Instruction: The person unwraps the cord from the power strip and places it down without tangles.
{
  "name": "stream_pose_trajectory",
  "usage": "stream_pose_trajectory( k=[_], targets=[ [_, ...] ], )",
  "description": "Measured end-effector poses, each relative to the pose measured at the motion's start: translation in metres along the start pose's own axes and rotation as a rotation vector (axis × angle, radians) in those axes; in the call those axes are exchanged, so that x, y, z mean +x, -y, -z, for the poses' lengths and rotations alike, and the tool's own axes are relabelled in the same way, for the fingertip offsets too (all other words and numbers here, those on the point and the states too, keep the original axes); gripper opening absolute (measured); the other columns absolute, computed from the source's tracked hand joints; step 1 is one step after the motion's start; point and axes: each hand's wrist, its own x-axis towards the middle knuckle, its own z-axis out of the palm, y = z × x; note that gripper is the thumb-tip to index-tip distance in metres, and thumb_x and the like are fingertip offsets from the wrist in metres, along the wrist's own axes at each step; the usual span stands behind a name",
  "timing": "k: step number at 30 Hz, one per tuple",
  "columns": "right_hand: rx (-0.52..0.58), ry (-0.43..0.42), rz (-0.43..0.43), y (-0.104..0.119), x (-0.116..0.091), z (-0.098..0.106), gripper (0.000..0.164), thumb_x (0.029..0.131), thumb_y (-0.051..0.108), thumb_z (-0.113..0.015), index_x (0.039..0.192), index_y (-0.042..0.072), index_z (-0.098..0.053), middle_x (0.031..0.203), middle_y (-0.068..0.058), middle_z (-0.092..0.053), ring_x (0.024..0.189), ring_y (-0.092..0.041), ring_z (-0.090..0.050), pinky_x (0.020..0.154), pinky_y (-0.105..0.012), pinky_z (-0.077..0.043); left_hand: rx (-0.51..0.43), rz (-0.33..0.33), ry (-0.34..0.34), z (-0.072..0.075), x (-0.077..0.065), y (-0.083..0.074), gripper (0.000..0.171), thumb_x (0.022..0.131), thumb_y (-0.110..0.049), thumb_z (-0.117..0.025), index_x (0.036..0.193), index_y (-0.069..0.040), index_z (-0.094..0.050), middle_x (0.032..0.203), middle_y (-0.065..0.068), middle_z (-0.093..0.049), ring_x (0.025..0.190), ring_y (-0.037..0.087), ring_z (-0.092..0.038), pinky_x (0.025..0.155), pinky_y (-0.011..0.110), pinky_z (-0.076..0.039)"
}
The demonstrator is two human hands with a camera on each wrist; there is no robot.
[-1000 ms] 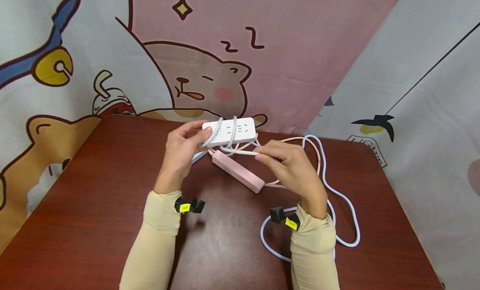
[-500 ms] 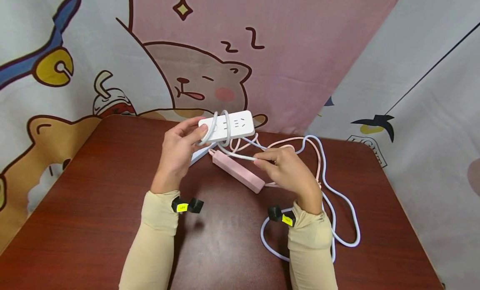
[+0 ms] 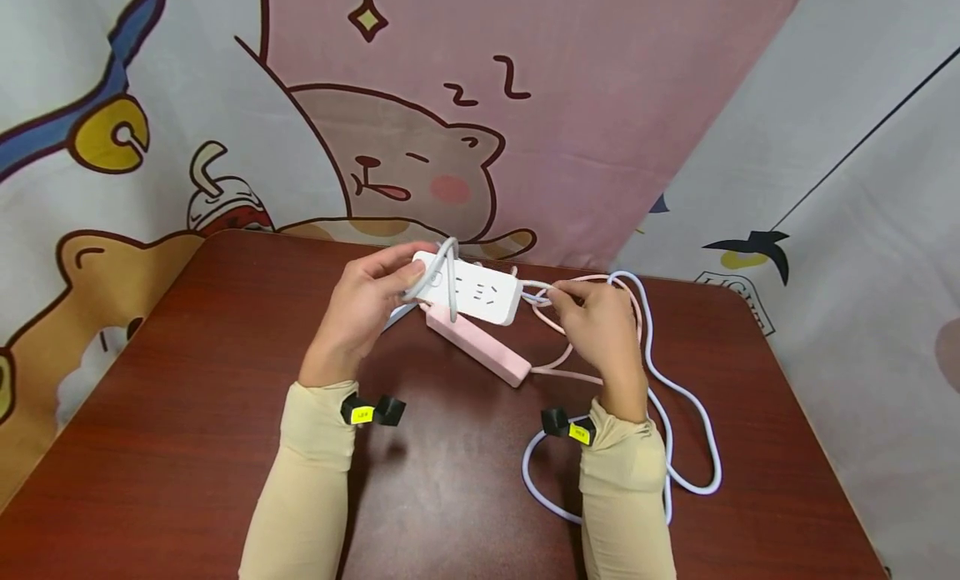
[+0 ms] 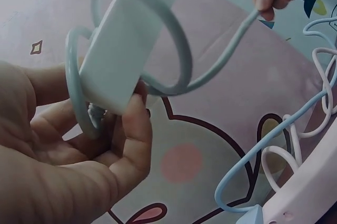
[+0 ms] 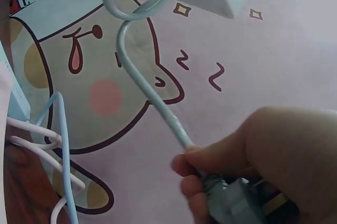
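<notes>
In the head view a white power strip (image 3: 480,292) is held above the table by my left hand (image 3: 358,305), thumb on its front face. Its pale cord (image 4: 181,50) loops around the strip's left part, and the loops stand loose from its body in the left wrist view. My right hand (image 3: 600,322) pinches that cord close to a grey plug (image 5: 237,200), which sits partly hidden within the fingers. From there the cord runs to the strip, passing behind it in the head view.
Below the white strip, a pink power strip (image 3: 480,347) lies on the brown table (image 3: 450,480). A light-blue strip (image 3: 399,315) shows partly beside my left hand. Tangled pink cord (image 3: 570,375) and blue cord (image 3: 705,422) spread at right. A printed curtain (image 3: 600,130) hangs behind.
The white strip has tilted, its right end now lower. My right hand has moved up and right; the cord it holds passed from in front of the strip to behind it.
</notes>
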Motion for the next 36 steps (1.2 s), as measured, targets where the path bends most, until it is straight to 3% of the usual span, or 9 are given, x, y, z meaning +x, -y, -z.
stream_pose_trajectory(
  k=[5, 7, 10, 13, 17, 20, 23, 27, 36],
  targets=[
    [0.068, -0.158, -0.053, -0.003, 0.003, 0.001, 0.02, 0.095, 0.019, -0.069, 0.105, 0.005, -0.081, 0.097, -0.016, -0.079, 0.093, -0.035, -0.073, 0.082, -0.048, -0.054, 0.083, 0.041, 0.026, 0.001, -0.002, 0.0, 0.033, 0.101, -0.011, -0.061, 0.133, -0.002, -0.064, 0.108, -0.003, -0.07, 0.09, 0.009, -0.066, 0.079, 0.022, -0.055],
    [0.096, -0.214, -0.057, -0.004, 0.004, 0.002, 0.02, 0.095, 0.017, -0.069, 0.104, 0.004, -0.081, 0.096, -0.016, -0.079, 0.09, -0.035, -0.073, 0.078, -0.044, -0.054, 0.118, 0.061, 0.039, 0.002, -0.002, 0.0, 0.033, 0.101, -0.013, -0.062, 0.133, -0.005, -0.065, 0.108, -0.004, -0.071, 0.091, 0.009, -0.066, 0.08, 0.022, -0.055],
    [0.136, -0.291, -0.069, -0.004, 0.005, 0.003, 0.018, 0.094, 0.017, -0.071, 0.102, 0.005, -0.081, 0.089, -0.015, -0.079, 0.075, -0.025, -0.069, 0.066, -0.029, -0.048, 0.152, 0.083, 0.064, 0.003, -0.003, 0.0, 0.034, 0.101, -0.015, -0.062, 0.134, -0.007, -0.066, 0.112, -0.004, -0.071, 0.094, 0.009, -0.066, 0.083, 0.022, -0.055],
    [0.21, -0.342, -0.091, -0.004, 0.006, 0.005, 0.017, 0.094, 0.017, -0.071, 0.1, 0.006, -0.081, 0.081, -0.015, -0.076, 0.064, -0.005, -0.059, 0.059, -0.016, -0.04, 0.163, 0.098, 0.085, 0.003, -0.003, 0.001, 0.036, 0.101, -0.014, -0.062, 0.136, -0.007, -0.065, 0.118, -0.002, -0.07, 0.097, 0.009, -0.066, 0.085, 0.021, -0.055],
    [0.319, -0.394, -0.125, -0.003, 0.005, 0.008, 0.016, 0.095, 0.017, -0.071, 0.101, 0.005, -0.081, 0.08, -0.015, -0.074, 0.063, 0.008, -0.053, 0.06, -0.012, -0.041, 0.197, 0.111, 0.094, 0.003, -0.003, 0.002, 0.036, 0.101, -0.015, -0.063, 0.137, -0.008, -0.065, 0.122, 0.002, -0.069, 0.098, 0.009, -0.066, 0.085, 0.021, -0.055],
    [0.371, -0.42, -0.136, -0.002, 0.003, 0.011, 0.016, 0.095, 0.016, -0.071, 0.102, 0.006, -0.081, 0.081, -0.007, -0.073, 0.066, 0.005, -0.054, 0.061, -0.014, -0.041, 0.233, 0.118, 0.092, 0.002, -0.003, 0.002, 0.035, 0.101, -0.016, -0.064, 0.135, -0.009, -0.066, 0.128, 0.004, -0.068, 0.101, 0.009, -0.065, 0.085, 0.021, -0.055],
    [0.433, -0.433, -0.145, 0.0, 0.002, 0.013, 0.017, 0.096, 0.018, -0.072, 0.102, 0.006, -0.081, 0.076, 0.01, -0.07, 0.067, 0.003, -0.056, 0.062, -0.016, -0.042, 0.291, 0.117, 0.084, 0.001, -0.003, 0.002, 0.035, 0.1, -0.018, -0.065, 0.134, -0.012, -0.068, 0.137, 0.002, -0.065, 0.107, 0.007, -0.063, 0.086, 0.019, -0.054],
    [0.511, -0.431, -0.127, 0.0, 0.001, 0.015, 0.019, 0.096, 0.019, -0.071, 0.102, 0.004, -0.08, 0.068, 0.026, -0.062, 0.067, 0.001, -0.057, 0.062, -0.017, -0.043, 0.375, 0.123, 0.063, 0.0, -0.002, 0.002, 0.034, 0.099, -0.022, -0.066, 0.133, -0.016, -0.069, 0.136, 0.002, -0.067, 0.108, 0.008, -0.063, 0.086, 0.019, -0.053],
    [0.714, -0.379, -0.011, 0.003, 0.0, 0.018, 0.021, 0.096, 0.012, -0.07, 0.101, -0.008, -0.076, 0.069, 0.011, -0.062, 0.059, -0.004, -0.053, 0.054, -0.016, -0.042, 0.389, 0.144, -0.021, -0.001, 0.0, 0.004, 0.033, 0.099, -0.02, -0.066, 0.131, -0.014, -0.07, 0.125, 0.009, -0.071, 0.095, 0.008, -0.066, 0.081, 0.02, -0.056]
  ],
)
